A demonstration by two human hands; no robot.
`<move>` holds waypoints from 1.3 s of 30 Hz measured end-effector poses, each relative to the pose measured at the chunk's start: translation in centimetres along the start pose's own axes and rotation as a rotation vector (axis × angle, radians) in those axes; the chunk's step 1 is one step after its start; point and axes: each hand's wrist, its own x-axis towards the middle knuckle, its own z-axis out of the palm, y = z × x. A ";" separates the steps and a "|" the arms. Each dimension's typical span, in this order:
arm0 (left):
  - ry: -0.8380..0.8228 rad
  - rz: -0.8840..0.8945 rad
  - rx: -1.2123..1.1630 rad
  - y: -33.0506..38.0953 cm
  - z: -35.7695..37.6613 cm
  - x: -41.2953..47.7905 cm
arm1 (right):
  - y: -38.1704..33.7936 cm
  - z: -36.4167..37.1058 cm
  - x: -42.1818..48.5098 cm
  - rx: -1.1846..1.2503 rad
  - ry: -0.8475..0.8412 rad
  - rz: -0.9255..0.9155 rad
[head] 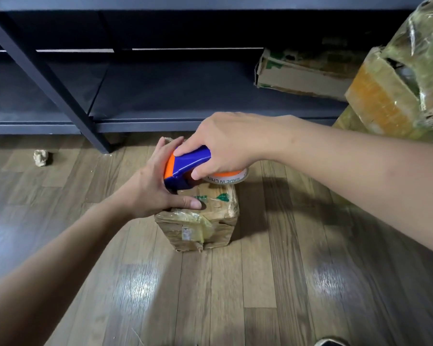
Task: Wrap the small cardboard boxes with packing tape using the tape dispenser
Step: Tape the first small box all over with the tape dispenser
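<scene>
The small cardboard box was found standing on the wooden floor, its long axis running away from the viewer. It was clasped at its left edge by the left hand, thumb laid across the top. The tape dispenser was gripped firmly in the right hand on the box top, its long axis crosswise, orange nose pointing left, tape roll to the right.

A small taped cardboard box stands on the wooden plank floor before a dark metal shelf, a blue-and-orange plastic tape dispenser over its top.
</scene>
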 end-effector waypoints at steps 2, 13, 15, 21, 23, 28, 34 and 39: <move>-0.015 -0.023 -0.032 -0.6 0.0 -0.1 | 0.3 0.0 0.0 0.000 -0.014 -0.002; -0.094 -0.004 0.140 -1.6 -0.6 -0.6 | 3.4 -1.5 -2.6 0.062 -0.145 0.087; -0.135 -0.010 0.195 -1.5 -0.7 -0.4 | 3.4 -0.9 -2.8 0.032 -0.120 0.070; -0.208 -0.200 0.582 1.0 -0.1 -0.7 | 2.4 0.1 -2.7 -0.041 -0.099 0.069; -0.210 -0.297 0.652 2.6 0.7 -0.4 | 2.2 0.1 -2.5 -0.051 -0.077 0.057; -0.155 -0.281 0.763 3.1 2.1 -0.4 | 2.1 0.3 -2.5 -0.056 -0.069 0.070; -0.170 -0.311 0.887 3.1 1.6 -0.4 | 3.2 0.1 -3.0 0.022 -0.086 0.086; -0.192 -0.340 0.905 3.4 1.3 -0.4 | 5.2 -0.5 -5.2 0.145 -0.095 0.116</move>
